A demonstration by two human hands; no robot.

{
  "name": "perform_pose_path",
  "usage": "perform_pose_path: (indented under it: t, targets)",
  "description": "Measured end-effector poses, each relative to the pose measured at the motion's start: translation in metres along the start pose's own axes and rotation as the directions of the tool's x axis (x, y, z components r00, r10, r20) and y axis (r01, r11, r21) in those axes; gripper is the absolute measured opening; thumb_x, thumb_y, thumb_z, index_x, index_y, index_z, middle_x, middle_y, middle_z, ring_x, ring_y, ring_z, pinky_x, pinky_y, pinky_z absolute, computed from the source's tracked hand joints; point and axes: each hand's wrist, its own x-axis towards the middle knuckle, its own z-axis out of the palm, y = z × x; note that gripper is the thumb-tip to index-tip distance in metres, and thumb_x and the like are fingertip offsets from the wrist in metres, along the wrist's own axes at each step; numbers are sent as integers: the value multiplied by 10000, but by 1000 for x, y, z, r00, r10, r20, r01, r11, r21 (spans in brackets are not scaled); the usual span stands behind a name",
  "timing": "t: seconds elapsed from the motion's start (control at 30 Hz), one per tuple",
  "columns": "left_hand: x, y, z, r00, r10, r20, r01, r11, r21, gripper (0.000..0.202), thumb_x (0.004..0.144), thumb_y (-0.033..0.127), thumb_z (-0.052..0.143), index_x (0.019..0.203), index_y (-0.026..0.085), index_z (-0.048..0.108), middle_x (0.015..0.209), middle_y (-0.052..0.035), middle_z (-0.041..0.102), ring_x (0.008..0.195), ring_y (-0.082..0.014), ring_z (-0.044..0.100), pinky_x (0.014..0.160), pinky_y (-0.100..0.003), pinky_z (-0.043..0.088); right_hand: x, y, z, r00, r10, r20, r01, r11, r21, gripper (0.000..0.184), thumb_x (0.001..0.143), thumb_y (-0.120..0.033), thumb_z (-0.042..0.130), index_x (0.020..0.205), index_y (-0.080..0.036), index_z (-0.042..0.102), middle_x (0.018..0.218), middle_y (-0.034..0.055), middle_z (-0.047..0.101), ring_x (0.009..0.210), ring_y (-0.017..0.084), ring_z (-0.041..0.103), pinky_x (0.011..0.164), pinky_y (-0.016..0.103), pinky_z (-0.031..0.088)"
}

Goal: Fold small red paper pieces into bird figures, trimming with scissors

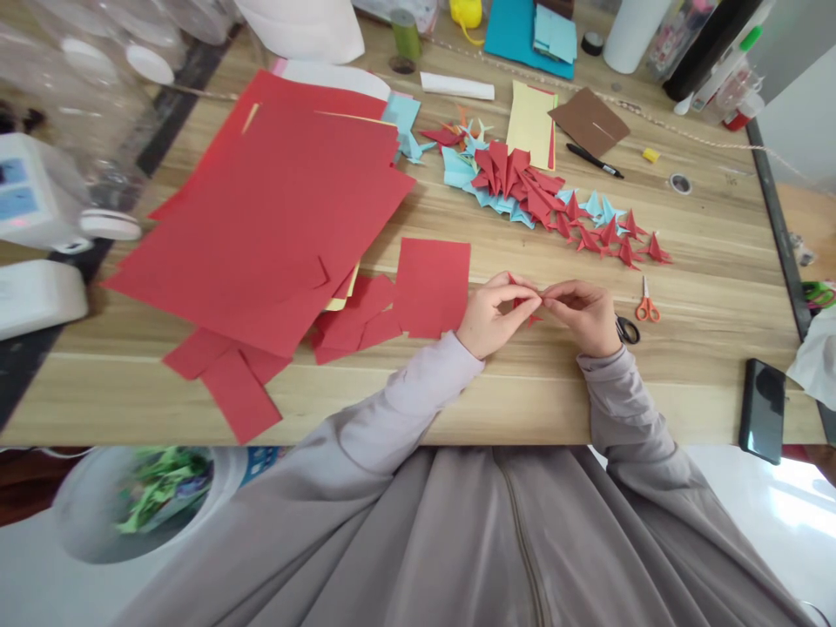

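My left hand [491,315] and my right hand [584,313] meet at the fingertips over the wooden table [705,261], both pinched on a small folded red paper piece [534,305], mostly hidden by the fingers. A red paper square [432,286] lies just left of my left hand. Beyond my hands lies a heap of folded red and light-blue paper cranes [542,196]. Small orange scissors [646,305] and black scissors [628,331] lie right of my right hand.
Large red paper sheets [274,209] and red offcuts [241,392] cover the table's left. A black phone [762,409] lies at the front right edge. A pen [594,161], brown card [589,122], yellow paper [530,122], tape rolls and bottles sit farther back. A bin [150,505] stands below left.
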Motion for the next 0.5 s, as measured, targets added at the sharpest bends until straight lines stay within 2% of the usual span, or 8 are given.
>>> perform_pose_path:
  t: [0.1, 0.17, 0.23, 0.37, 0.5]
  targets:
    - [0, 1, 2, 991, -135, -19, 131, 979, -156, 158, 803, 277, 629, 923, 178, 659, 869, -47, 646, 810, -140, 606, 739, -285, 494, 0, -1, -1, 999, -19, 35, 18, 1000, 13, 112, 685, -285, 769, 736, -202, 714, 759, 28, 717, 727, 156, 659, 714, 307, 534]
    - [0, 0, 3, 975, -221, -16, 209, 942, -264, 349, 757, 243, 671, 1093, 196, 588, 819, -14, 630, 754, -128, 606, 701, -269, 495, -1, -3, 0, 997, -45, 61, 45, 999, 4, 121, 684, -297, 772, 732, -204, 711, 749, 27, 704, 724, 153, 645, 706, 306, 522]
    - [-1, 0, 5, 956, -291, 30, 283, 894, -349, 509, 726, 209, 683, 1203, 204, 506, 749, 19, 603, 694, -126, 608, 680, -275, 501, -1, -4, 0, 995, -62, 83, 64, 998, -16, 141, 687, -322, 769, 725, -203, 704, 728, 24, 687, 706, 149, 630, 688, 305, 511]
    - [-1, 2, 5, 909, -386, 155, 412, 787, -458, 572, 701, 181, 670, 1233, 171, 460, 686, 33, 604, 636, -143, 627, 664, -309, 515, -1, -6, -1, 991, -56, 121, 61, 997, -39, 166, 697, -349, 759, 726, -198, 696, 712, 24, 669, 683, 146, 616, 669, 306, 498]
    - [0, 5, 5, 872, -439, 216, 482, 694, -535, 583, 650, 120, 666, 1195, 154, 463, 652, 40, 625, 584, -137, 629, 619, -294, 515, 0, -5, -1, 988, -64, 140, 71, 996, -49, 158, 699, -347, 758, 724, -203, 699, 720, 25, 659, 690, 147, 608, 672, 309, 495]
